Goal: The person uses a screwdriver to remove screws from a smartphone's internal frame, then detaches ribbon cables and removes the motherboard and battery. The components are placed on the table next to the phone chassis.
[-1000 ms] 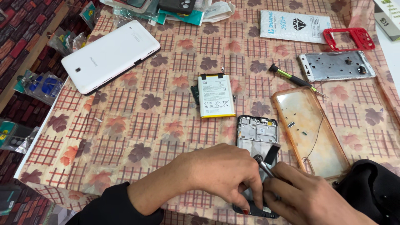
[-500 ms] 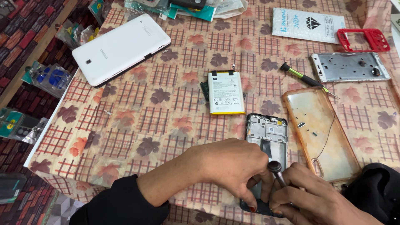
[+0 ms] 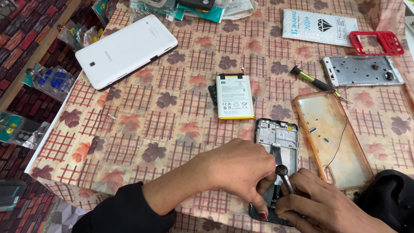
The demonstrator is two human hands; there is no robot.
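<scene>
Opened phone (image 3: 276, 142): near the table's front edge, long axis running away from us. Our left hand (image 3: 241, 170) pins it; our right hand (image 3: 319, 203) grips a screwdriver (image 3: 284, 177) upright over its lower half.

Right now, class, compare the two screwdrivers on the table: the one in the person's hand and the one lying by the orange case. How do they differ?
The held screwdriver stands nearly upright over the opened phone, gripped by the right hand; the green screwdriver lies flat and untouched on the cloth. The held one looks grey metal with a round cap; the lying one has a green shaft and black cap. Both are slim precision drivers.
</scene>
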